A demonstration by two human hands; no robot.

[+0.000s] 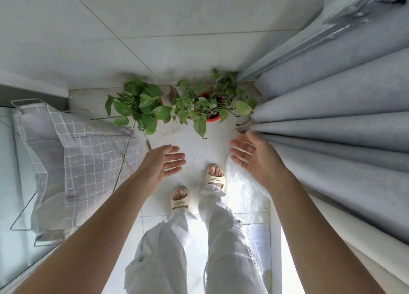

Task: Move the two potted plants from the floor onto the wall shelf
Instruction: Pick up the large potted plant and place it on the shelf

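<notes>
Two potted plants stand side by side on the white floor against the wall. The left plant [139, 104] has broad green leaves that hide its pot. The right plant [209, 104] sits in a red pot with trailing stems. My left hand [164, 163] and my right hand [249, 154] hang above the floor in front of the plants, palms facing each other, fingers straight and holding nothing. Neither hand touches a plant. No shelf is in view.
A grey curtain [332, 121] hangs in folds along the right, close to my right hand. A checked grey cloth [88, 152] drapes over a wire rack on the left. My feet in cream slippers [199, 189] stand just behind the hands.
</notes>
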